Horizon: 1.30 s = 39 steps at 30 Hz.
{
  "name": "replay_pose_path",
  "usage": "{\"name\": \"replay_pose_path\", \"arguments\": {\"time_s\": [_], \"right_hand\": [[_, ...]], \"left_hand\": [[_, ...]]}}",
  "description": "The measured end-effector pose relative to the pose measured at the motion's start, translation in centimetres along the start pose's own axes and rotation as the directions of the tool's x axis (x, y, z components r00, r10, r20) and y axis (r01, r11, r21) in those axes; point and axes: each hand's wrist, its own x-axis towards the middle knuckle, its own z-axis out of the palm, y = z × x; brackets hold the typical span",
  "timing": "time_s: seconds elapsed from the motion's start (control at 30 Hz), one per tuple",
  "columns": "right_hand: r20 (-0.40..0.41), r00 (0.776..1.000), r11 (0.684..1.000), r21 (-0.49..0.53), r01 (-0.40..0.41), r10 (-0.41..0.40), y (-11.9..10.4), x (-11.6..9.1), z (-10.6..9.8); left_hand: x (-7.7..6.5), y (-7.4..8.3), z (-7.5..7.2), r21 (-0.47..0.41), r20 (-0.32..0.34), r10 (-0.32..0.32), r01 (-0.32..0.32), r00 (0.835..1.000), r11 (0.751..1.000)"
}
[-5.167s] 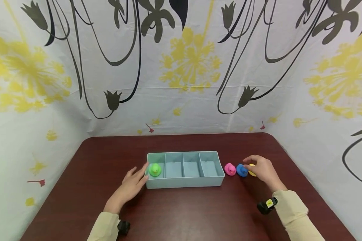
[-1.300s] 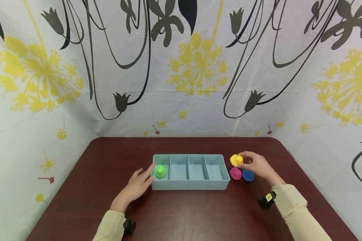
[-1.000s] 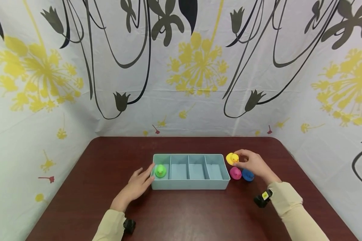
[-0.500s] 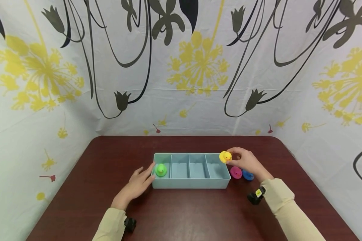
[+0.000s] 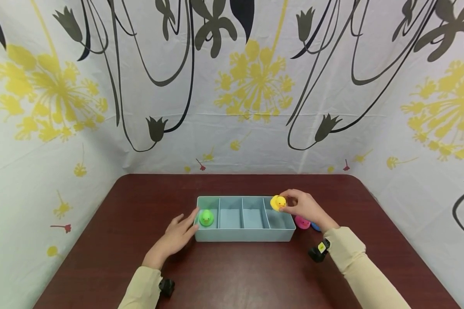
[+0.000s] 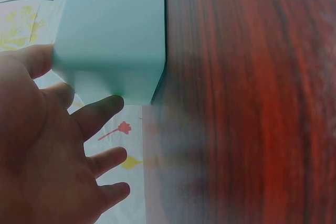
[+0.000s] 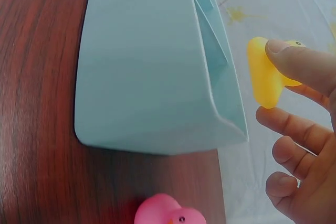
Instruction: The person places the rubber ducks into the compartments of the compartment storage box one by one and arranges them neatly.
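Note:
A pale blue-green box (image 5: 243, 235) with several compartments in a row stands on the table. In its leftmost compartment sits a green rubber duck (image 5: 206, 218). My left hand (image 5: 172, 237) rests against the box's left end; in the left wrist view its fingers (image 6: 100, 115) are spread and mostly straight, the tips touching the wall. Thumb and fingers of my right hand (image 5: 303, 207) pinch a yellow rubber duck (image 5: 277, 203) above the rightmost compartment. The right wrist view shows that yellow duck (image 7: 266, 74) held higher than the box rim.
Just right of the box sits a pink rubber duck (image 5: 302, 222). A blue rubber duck (image 5: 315, 226) next to it is mostly hidden behind my right wrist. The dark red wooden table (image 5: 232, 270) ends at a patterned white cloth (image 5: 216, 141) behind.
My right hand has picked up the yellow duck from beside the blue one, raised it and carried it left over the box's right end. My left hand stays at the box's left end.

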Motion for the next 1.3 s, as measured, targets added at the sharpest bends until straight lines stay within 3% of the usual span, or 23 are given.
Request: {"name": "replay_pose_path", "arguments": {"time_s": [1.3], "right_hand": [[0.096,0.985,0.989,0.036,0.141,-0.143,-5.6,3.5,5.4]], "left_hand": [[-0.2,0.0,0.1,0.002,-0.011,-0.010,0.010,1.000,1.000]]}}
